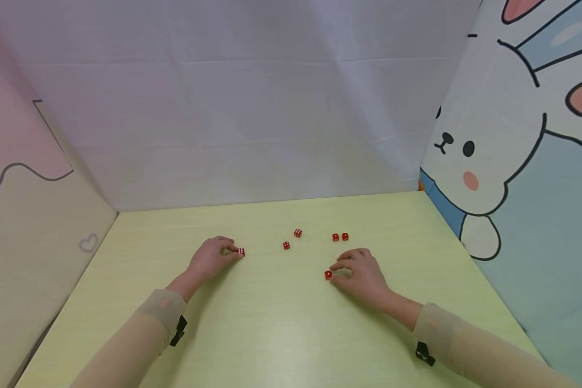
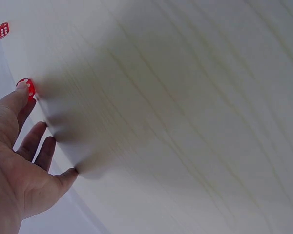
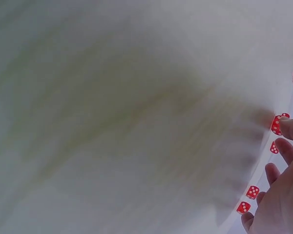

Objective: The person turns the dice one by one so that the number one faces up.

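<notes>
Pinching die (image 1: 241,252): left grip (image 1: 210,258) | nearest die (image 1: 327,275), right grip (image 1: 364,275): hold unclear | table edges (image 1: 271,203) distant

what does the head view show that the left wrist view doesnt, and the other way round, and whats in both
Only the head view shows the right hand, both sleeves, the rabbit drawing on the side wall and the full set of six red dice.

Only the left wrist view shows the palm side of the left hand; the head view has its back.

Both show the left hand itself, the die it pinches at its fingertips, at least one loose die and the tabletop.
</notes>
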The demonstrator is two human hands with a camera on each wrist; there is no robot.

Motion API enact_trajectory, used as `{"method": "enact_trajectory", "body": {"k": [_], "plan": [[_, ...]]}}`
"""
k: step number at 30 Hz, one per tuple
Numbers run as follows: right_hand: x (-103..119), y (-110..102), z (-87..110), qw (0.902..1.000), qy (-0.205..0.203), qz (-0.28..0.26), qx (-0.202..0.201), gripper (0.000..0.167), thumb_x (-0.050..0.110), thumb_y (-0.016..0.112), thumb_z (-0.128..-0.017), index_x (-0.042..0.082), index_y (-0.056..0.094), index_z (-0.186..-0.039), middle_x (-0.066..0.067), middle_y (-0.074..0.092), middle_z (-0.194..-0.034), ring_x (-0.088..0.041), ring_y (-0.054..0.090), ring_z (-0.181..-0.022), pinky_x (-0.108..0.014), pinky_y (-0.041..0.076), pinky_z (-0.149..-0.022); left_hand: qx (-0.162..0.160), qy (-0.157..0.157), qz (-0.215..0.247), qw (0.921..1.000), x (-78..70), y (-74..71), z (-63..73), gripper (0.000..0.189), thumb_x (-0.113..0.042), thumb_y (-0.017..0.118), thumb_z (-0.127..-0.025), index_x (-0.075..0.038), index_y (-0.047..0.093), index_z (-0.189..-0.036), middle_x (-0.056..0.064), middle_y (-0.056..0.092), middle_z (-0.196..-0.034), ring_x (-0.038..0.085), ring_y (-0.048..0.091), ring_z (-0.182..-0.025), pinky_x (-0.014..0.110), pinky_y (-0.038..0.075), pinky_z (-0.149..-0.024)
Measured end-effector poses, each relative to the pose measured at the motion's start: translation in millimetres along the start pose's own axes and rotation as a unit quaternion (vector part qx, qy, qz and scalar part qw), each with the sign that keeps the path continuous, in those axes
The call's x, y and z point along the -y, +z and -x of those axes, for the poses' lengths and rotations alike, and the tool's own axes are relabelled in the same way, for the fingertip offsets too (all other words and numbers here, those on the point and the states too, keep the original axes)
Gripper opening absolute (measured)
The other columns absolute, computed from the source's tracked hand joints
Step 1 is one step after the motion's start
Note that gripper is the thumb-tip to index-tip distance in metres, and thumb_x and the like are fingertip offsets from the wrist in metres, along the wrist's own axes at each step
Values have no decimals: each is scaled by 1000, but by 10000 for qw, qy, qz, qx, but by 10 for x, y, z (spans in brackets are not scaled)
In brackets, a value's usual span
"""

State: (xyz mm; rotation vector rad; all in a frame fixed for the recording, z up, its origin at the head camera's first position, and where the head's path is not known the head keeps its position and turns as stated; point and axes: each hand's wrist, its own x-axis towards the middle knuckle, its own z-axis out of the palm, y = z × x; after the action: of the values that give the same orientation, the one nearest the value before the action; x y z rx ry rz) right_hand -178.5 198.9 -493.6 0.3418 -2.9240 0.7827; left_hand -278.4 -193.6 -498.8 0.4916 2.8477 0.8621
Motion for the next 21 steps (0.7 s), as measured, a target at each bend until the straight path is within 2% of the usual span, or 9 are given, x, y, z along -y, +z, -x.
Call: {"method": "enact_trajectory", "body": {"k": [21], "plan": [[1, 23, 1, 9999, -94, -66, -101, 13, 28, 86, -83, 21, 83, -94, -1, 67, -113, -32, 48, -120, -53, 42, -100, 23, -32, -35, 10000, -19, -12, 5, 25, -29, 73, -97, -5, 78, -106, 20, 60, -139, 46, 50, -133, 58, 41, -109]]}}
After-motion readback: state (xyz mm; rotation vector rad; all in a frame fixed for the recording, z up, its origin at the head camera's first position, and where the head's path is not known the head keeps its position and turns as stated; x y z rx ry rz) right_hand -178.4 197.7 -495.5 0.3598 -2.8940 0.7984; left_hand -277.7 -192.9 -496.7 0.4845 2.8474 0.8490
